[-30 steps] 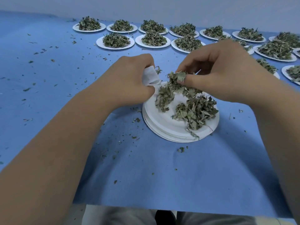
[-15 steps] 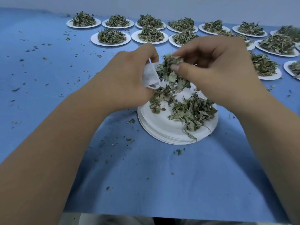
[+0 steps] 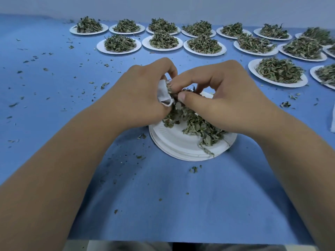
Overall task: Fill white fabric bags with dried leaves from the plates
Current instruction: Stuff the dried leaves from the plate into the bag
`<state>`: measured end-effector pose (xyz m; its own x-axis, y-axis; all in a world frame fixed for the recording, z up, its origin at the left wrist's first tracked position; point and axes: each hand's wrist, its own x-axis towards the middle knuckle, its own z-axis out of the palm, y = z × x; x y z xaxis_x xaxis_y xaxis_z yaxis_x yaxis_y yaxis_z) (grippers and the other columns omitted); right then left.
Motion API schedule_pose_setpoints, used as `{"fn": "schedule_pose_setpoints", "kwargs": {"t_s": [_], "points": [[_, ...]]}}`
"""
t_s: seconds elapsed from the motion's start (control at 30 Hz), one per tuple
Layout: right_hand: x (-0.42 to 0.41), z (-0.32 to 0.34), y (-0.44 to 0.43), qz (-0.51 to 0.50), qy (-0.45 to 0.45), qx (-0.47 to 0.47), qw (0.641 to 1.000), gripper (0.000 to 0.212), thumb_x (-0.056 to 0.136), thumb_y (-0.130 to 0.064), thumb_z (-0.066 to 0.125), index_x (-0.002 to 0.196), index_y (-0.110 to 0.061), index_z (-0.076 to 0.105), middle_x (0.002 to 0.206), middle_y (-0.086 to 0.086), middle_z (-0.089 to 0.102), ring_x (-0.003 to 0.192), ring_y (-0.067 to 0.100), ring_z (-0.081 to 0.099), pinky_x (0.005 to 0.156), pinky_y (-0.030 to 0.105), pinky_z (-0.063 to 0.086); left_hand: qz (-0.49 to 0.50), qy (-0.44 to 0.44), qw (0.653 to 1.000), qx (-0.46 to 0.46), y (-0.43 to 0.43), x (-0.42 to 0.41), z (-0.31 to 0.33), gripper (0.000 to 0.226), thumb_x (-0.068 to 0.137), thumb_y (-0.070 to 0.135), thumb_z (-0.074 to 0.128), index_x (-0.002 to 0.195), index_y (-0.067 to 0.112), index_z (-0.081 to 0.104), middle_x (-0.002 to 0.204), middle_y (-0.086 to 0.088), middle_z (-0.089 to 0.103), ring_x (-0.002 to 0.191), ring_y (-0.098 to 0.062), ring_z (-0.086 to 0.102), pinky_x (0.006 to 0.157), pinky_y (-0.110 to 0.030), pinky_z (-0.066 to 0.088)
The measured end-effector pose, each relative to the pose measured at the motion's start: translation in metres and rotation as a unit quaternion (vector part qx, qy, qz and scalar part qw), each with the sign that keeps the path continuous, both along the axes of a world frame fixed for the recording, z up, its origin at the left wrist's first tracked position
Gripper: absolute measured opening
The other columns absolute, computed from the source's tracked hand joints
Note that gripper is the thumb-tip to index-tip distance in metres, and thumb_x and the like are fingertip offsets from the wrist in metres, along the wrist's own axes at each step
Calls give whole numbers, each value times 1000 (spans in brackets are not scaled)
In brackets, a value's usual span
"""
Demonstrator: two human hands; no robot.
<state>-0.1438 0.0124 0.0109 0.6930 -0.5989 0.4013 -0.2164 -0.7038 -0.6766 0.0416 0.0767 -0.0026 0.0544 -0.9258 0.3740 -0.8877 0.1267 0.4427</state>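
L hand (image 3: 143, 95) grips white bag (image 3: 164, 96) over plate stack (image 3: 181, 144). R hand (image 3: 223, 102) fingers (image 3: 190, 77) pinch leaf tuft (image 3: 187, 90) at bag mouth. Tip: hold mouth wide, push tuft deep, release inside; spill drops onto plate.

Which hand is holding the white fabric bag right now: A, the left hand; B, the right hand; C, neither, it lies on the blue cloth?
A: the left hand grips the white fabric bag, while the right hand pinches dried leaves at the bag's mouth.
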Motion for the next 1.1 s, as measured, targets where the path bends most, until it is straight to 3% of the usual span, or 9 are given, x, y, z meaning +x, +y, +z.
{"fn": "schedule_pose_setpoints", "kwargs": {"t_s": [0.1, 0.17, 0.37, 0.47, 0.63, 0.8, 0.87, 1.0, 1.1], "points": [[0, 2, 0, -3, -15, -12, 1000, 19, 87, -9, 73, 91, -26, 78, 87, -17, 76, 81, -3, 67, 73, 9, 44, -12, 19, 1000, -5, 0, -2, 0, 48, 74, 17, 69, 112, 37, 49, 80, 7, 62, 69, -7, 54, 56, -24, 42], [1, 3, 0, -8, -17, -22, 1000, 18, 83, -9, 75, 92, -24, 71, 83, -15, 76, 83, -5, 66, 74, 5, 40, -28, 24, 999, -12, 1, -7, 0, 50, 73, 14, 69, 107, 38, 41, 73, 11, 58, 66, -2, 53, 53, -16, 39], [8, 0, -1, -75, -9, -24, 997, 34, 73, -27, 78, 96, -24, 53, 93, -15, 66, 91, 6, 62, 68, 13, 42, -66, 15, 997, -21, 1, -15, 3, 76, 69, 16, 60, 138, 32, 34, 78, 9, 61, 69, -12, 58, 57, -32, 46], [10, 1, -4, -82, 11, 62, 995, 41, 72, -36, 79, 98, -28, 48, 92, -13, 72, 85, 6, 69, 75, 26, 54, -83, 12, 996, -32, 2, -17, 6, 90, 68, 9, 60, 147, 35, 28, 89, 12, 66, 78, -9, 60, 61, -23, 44], [11, 3, -11, -50, -10, 147, 988, 39, 77, -24, 79, 105, -35, 55, 73, -7, 71, 59, 5, 62, 57, 21, 48, -105, 3, 989, -100, 1, -24, 10, 80, 69, 3, 59, 144, 24, 44, 104, 9, 65, 108, -14, 54, 94, -34, 44], [9, -1, -15, -80, -58, 139, 985, 35, 77, -19, 74, 107, -32, 59, 67, -7, 69, 52, 6, 55, 51, 17, 42, -111, 91, 988, -58, 6, -12, 11, 81, 72, 4, 57, 147, 30, 40, 133, 12, 51, 134, -8, 42, 110, -21, 34], [10, -3, -16, -93, -60, 130, 985, 34, 76, -19, 75, 104, -32, 61, 74, -6, 74, 56, 5, 60, 57, 22, 47, -84, 122, 987, -57, 9, -8, 13, 70, 75, 15, 55, 141, 35, 46, 130, 16, 53, 129, -6, 46, 109, -30, 38], [14, -5, -17, -127, -66, 75, 987, 28, 72, -30, 76, 96, -33, 62, 81, -12, 72, 61, 2, 62, 61, 29, 52, -33, 137, 985, -100, 8, -12, 13, 29, 87, 33, 66, 116, 32, 61, 103, 15, 60, 94, -9, 58, 81, -33, 52], [15, -6, -15, -124, -68, 45, 989, 24, 73, -22, 74, 93, -30, 63, 86, -11, 68, 71, 8, 66, 64, 35, 57, -37, 141, 984, -99, 6, -18, 10, 24, 86, 21, 68, 109, 27, 63, 92, 9, 61, 83, -12, 61, 74, -34, 54]]}}
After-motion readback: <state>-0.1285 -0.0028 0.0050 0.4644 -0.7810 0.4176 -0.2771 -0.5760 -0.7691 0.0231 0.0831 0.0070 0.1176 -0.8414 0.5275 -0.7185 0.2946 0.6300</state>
